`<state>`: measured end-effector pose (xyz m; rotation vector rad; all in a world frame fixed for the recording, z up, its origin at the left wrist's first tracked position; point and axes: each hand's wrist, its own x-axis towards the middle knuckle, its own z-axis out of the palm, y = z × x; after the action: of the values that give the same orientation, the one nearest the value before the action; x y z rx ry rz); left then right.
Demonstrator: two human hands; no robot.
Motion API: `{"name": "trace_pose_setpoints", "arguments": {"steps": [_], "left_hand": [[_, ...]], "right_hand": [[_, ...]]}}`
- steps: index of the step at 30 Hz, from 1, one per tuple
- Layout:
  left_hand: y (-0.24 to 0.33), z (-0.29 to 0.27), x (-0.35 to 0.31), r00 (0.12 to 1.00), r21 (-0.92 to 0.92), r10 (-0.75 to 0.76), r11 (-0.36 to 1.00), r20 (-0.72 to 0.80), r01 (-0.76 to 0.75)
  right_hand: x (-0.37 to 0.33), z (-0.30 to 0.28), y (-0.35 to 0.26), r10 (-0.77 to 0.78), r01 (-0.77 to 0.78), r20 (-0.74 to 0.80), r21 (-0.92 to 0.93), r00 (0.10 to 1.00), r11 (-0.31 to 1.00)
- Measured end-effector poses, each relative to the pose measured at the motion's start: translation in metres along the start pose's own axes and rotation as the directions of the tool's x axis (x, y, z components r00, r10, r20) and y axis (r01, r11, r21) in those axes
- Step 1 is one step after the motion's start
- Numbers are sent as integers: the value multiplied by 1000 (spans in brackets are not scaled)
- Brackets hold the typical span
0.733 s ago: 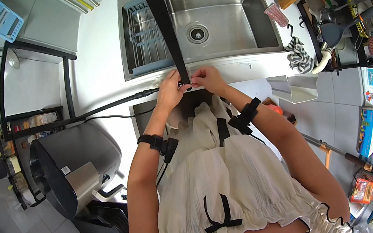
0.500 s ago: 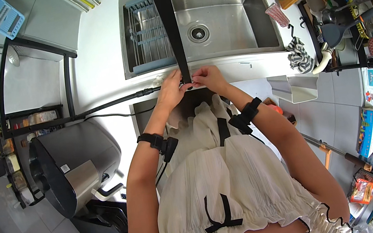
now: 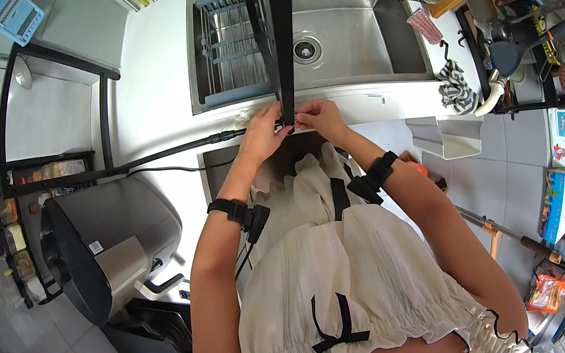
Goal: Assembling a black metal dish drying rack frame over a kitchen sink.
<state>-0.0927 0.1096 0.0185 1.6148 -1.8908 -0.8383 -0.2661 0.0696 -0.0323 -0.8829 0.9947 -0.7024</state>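
A tall black metal post (image 3: 284,36) rises from the counter's front edge and crosses the view of the sink. My left hand (image 3: 261,135) is closed around the post's foot, where a black horizontal bar (image 3: 182,149) meets it. On the other side of the post, my right hand (image 3: 321,118) is pinched close against that joint. Whatever small thing lies between its fingertips is too small to make out. The bar runs left into a black frame (image 3: 108,123) standing at the counter's left end.
Behind the post is a steel sink (image 3: 388,49) with a grey dish rack (image 3: 228,44) in its left side. A black and silver appliance (image 3: 109,248) stands at left. Utensils and a striped cloth (image 3: 457,86) hang at right. A black cable (image 3: 178,171) runs below the bar.
The post's upper part has shifted right, and a second black bar now shows beside it. Both hands stay at the joint, nearly in place. The view has moved slightly.
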Motion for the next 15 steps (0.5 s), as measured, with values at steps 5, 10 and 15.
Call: {"name": "trace_pose_setpoints", "arguments": {"steps": [5,10,15], "left_hand": [[-9,4,-3,993,-43,92,994,-75,-96],[-6,3,0,998,-93,35,995,-61,-40],[-7,4,0,992,-67,66,995,-105,-74]], "right_hand": [[3,-2,6,-71,71,21,-8,997,997],[3,-5,5,-46,47,23,-45,999,998],[3,-4,4,-68,67,-6,-62,998,996]]}}
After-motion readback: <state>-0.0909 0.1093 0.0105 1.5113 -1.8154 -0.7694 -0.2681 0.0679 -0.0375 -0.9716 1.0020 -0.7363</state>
